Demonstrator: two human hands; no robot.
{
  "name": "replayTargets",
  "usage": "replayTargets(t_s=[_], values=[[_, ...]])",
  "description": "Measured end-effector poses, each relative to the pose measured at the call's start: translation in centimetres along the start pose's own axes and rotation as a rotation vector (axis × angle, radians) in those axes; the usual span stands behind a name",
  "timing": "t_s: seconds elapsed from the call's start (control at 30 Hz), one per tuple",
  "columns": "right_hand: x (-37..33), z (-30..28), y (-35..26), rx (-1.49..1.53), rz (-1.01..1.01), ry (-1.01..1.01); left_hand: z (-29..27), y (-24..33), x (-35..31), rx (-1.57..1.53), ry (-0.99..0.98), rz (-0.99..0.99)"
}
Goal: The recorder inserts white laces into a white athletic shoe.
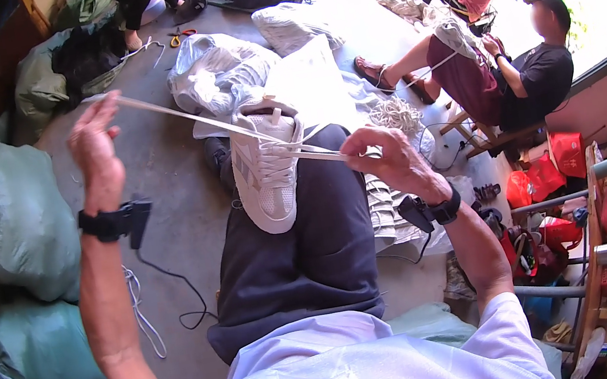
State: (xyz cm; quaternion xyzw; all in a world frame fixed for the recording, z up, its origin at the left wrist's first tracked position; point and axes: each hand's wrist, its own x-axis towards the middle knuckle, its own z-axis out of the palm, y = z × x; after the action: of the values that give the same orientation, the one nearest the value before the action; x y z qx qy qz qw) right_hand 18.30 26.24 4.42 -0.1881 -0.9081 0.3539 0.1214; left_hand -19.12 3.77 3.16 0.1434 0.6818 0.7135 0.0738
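A white sneaker [267, 195] with grey side stripes rests on my dark-trousered thighs, its toe toward me. Its flat white shoelace [186, 116] is stretched taut from the upper eyelets out to both sides. Up and to the left, my left hand [94, 146] grips one long end between the fingertips. Just right of the shoe, my right hand [395, 158] pinches the other, shorter end between thumb and fingers. Each wrist wears a black strap with a small device and cable.
Large green sacks [11, 225] line the left side. White plastic bags [219, 69] and orange-handled snips [181, 37] lie on the floor ahead. A seated person [536, 68] works at right, near a heap of laces [396, 114]. A wooden rack [596, 255] with red bags stands at the right.
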Motion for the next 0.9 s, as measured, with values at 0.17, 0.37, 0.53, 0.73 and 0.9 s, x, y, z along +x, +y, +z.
replayTargets(t_s=[0.17, 0.37, 0.53, 0.73, 0.9], values=[[2.1, 3.7, -0.3, 0.13, -0.053, 0.107, -10.6, 1.4, 5.9, 0.154, 0.293, 0.101], [3.9, 6.3, -0.6, -0.086, -0.41, 0.312, -20.2, 3.2, 7.7, 0.238, 0.448, 0.14], [4.7, 7.3, -0.4, -0.25, -0.469, 0.273, -17.2, 2.3, 6.4, 0.284, 0.422, 0.078], [4.4, 6.8, -0.9, -0.222, -0.497, 0.287, -17.2, 3.5, 6.5, 0.344, 0.44, 0.287], [2.4, 3.2, -0.4, -0.513, -0.536, 0.205, -17.4, 6.5, 5.2, 0.507, 0.386, 0.535]])
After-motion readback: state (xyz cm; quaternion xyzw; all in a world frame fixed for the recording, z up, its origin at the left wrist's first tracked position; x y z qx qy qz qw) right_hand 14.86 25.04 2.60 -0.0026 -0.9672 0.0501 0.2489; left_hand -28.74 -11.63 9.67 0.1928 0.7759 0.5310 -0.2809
